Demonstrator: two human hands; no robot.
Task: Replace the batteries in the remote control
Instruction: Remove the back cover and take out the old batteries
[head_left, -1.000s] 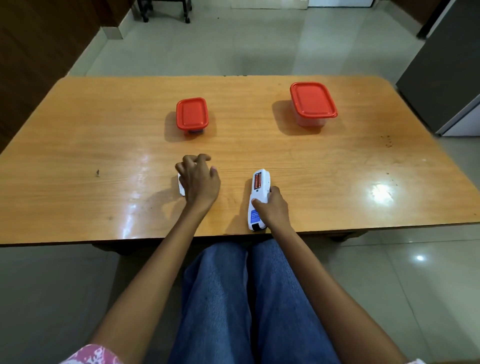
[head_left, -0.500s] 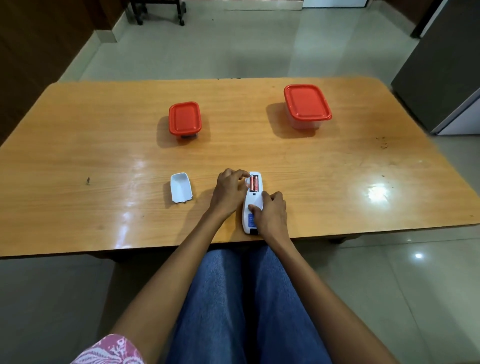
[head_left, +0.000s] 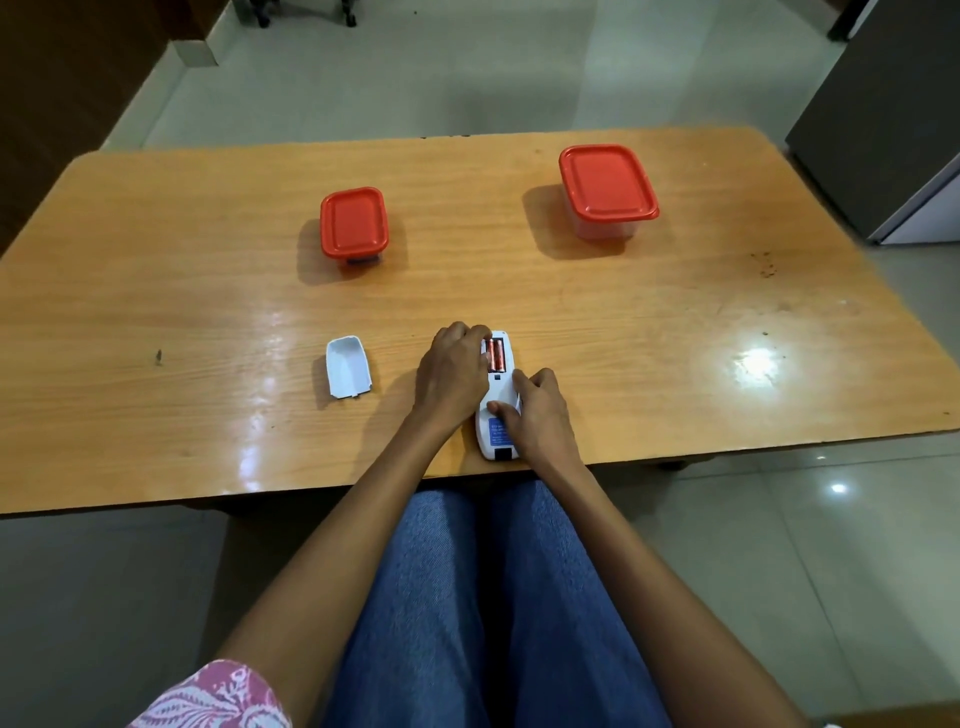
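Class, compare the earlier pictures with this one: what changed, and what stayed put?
The left hand let go of the battery cover and moved right to the batteries. The right hand still pins the remote. Both red-lidded boxes unmoved.

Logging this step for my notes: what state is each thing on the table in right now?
Remote: face down, compartment open, two batteries inside.
Battery cover: off, lying apart on the table.
Small container: lid on.
Large container: lid on.
Left hand: fingertips at batteries.
Right hand: steadying remote.

White remote (head_left: 496, 410) face-down, orange batteries (head_left: 495, 353) exposed.
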